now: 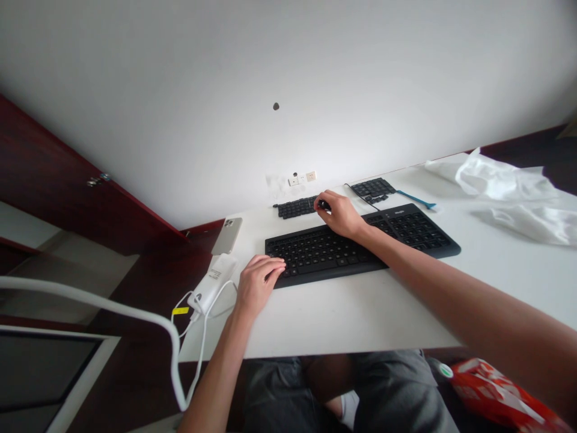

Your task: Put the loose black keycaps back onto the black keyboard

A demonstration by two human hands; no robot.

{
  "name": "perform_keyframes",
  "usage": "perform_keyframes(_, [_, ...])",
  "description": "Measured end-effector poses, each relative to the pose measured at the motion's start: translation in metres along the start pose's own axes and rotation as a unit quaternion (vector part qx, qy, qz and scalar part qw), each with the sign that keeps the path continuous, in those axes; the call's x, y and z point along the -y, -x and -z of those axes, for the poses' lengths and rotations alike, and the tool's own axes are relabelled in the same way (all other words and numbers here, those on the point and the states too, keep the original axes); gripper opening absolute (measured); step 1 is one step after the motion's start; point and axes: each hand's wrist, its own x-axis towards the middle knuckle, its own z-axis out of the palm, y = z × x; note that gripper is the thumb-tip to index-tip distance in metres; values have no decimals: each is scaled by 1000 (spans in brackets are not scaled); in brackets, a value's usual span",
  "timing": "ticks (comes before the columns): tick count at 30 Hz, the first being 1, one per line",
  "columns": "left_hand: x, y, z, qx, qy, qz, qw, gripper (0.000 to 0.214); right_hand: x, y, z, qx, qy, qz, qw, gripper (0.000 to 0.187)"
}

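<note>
A black keyboard lies slantwise on the white table; many of its key positions look bare, without caps. My left hand is closed at its front left corner, fingertips together on the edge. My right hand is above the back of the keyboard, with thumb and fingers pinched around a small black piece that looks like a keycap. Just behind that hand, loose black keycaps lie in rows. Another group of keycaps sits farther right, beside a blue tool with a pale brush-like end.
At the table's left edge are a phone and a white power strip with a white cable. Crumpled white plastic bags lie at the right. A wall with sockets stands behind. A red bag is below the table at right.
</note>
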Motion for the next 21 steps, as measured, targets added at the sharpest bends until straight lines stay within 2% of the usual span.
perform_keyframes(12, [-2,-3,-2,-7,19,17,1000,13,-2,0,-2,20,-10,15,1000,13])
perform_keyframes(21, [0,-1,-2,-14,6,-2,1000,12,0,1,-3,43,-16,7,999,12])
